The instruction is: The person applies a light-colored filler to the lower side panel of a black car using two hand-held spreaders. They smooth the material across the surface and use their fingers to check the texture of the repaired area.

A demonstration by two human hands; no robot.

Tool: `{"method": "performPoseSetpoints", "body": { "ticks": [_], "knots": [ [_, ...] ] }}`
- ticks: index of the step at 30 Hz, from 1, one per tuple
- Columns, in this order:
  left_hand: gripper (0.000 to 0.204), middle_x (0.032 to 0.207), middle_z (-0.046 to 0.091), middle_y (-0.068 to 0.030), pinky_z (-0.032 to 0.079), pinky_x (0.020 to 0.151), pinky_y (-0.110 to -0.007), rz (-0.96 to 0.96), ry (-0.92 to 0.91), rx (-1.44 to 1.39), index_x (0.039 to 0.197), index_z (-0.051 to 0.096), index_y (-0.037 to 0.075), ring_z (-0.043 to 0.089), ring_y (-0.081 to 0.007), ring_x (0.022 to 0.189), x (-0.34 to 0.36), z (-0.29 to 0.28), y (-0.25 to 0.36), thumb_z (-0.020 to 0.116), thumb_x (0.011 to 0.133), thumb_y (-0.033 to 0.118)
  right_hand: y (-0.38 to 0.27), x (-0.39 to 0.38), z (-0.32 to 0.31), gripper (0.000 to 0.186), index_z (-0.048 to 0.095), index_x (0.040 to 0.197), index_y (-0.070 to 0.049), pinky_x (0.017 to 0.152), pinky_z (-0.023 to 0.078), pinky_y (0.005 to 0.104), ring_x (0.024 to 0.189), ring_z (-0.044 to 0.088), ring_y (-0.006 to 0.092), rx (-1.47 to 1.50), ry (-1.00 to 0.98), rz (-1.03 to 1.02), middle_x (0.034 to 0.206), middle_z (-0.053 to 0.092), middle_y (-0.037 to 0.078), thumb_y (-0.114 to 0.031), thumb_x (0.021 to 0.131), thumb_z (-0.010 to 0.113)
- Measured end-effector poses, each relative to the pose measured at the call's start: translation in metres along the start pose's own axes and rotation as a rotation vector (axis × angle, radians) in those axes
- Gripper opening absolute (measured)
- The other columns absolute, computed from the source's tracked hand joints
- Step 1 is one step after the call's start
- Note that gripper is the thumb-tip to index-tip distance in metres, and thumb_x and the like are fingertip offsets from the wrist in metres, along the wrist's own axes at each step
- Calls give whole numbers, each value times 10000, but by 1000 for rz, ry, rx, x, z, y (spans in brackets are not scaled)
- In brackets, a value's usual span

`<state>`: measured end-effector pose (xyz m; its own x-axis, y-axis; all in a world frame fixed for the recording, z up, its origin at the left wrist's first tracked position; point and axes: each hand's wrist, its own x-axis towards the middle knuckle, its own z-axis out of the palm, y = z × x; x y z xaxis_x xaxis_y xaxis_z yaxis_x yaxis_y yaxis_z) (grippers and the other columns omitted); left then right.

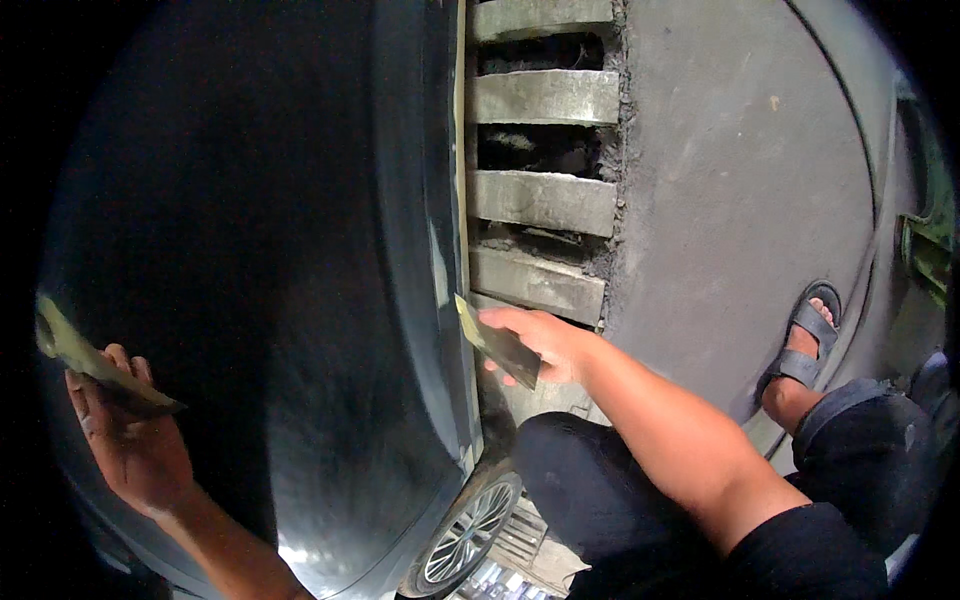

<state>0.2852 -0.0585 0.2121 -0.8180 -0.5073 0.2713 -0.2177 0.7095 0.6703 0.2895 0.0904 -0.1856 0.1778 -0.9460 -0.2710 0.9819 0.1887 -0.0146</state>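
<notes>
My right hand (545, 340) is closed round a flat putty spreader (508, 352) beside the lower edge of a dark car body panel (330, 250). Pale yellow-green putty coats the spreader's tip, which is at or very near the panel's edge; contact is hard to judge. A pale smeared patch (440, 265) lies on the panel just above that tip. At the far left, my left hand (140, 440) grips a second putty spreader (110, 375), with a thicker lump of putty on its outer end. Some fingers of both hands are hidden behind the blades.
A pale yellow strip (461, 150) runs along the panel's edge. Beside it, a slotted concrete drain cover (540, 98) has dark gaps. The car's wheel (470, 535) stands near the bottom. A sandalled foot (803, 345) rests on grey floor (730, 160); a dark-trousered knee (575, 480) is below my right arm.
</notes>
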Motion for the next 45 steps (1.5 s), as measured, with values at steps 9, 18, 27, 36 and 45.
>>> {"method": "performPoseSetpoints", "body": {
  "ticks": [9, 18, 27, 36, 45],
  "knots": [
    [497, 1412, 342, -225, 225, 1118, -455, -15, 284, 26, 1375, 296, -67, 322, -324, 1327, 1, 33, 7, 358, 983, 232, 3, 21, 22, 473, 473, 1259, -163, 685, 467, 357, 891, 498, 188, -38, 118, -11, 1178, 492, 6, -444, 880, 515],
    [530, 1393, 362, -224, 214, 1114, -447, -22, 215, 86, 1405, 272, -19, 332, -316, 1326, 1, 22, 3, 307, 981, 297, 39, 26, 46, 586, 382, 1395, -152, 676, 442, 340, 894, 453, 178, -238, 168, -228, 1182, 493, 9, -396, 875, 500],
    [517, 1401, 336, -248, 218, 1114, -450, -9, 227, 112, 1405, 281, -17, 327, -329, 1327, 2, 25, 2, 300, 985, 283, 25, 25, 50, 518, 453, 1343, -132, 812, 438, 367, 989, 507, 240, -38, 279, -128, 1247, 505, 72, -359, 878, 478],
    [497, 1378, 369, -246, 244, 1108, -459, 70, 69, 61, 1378, 327, -31, 359, -324, 1306, 7, -12, -6, 311, 986, 274, 32, 19, 29, 497, 481, 1304, -130, 786, 443, 402, 916, 502, 207, -39, 190, -65, 1081, 541, 41, -373, 871, 493],
    [490, 1390, 363, -237, 224, 1117, -464, 20, 215, 105, 1368, 343, -39, 342, -333, 1317, 3, 19, 0, 305, 984, 263, 42, 32, 56, 571, 425, 1360, -122, 731, 448, 364, 908, 478, 213, -187, 265, -243, 1138, 512, 55, -377, 856, 510]
  ]
}}
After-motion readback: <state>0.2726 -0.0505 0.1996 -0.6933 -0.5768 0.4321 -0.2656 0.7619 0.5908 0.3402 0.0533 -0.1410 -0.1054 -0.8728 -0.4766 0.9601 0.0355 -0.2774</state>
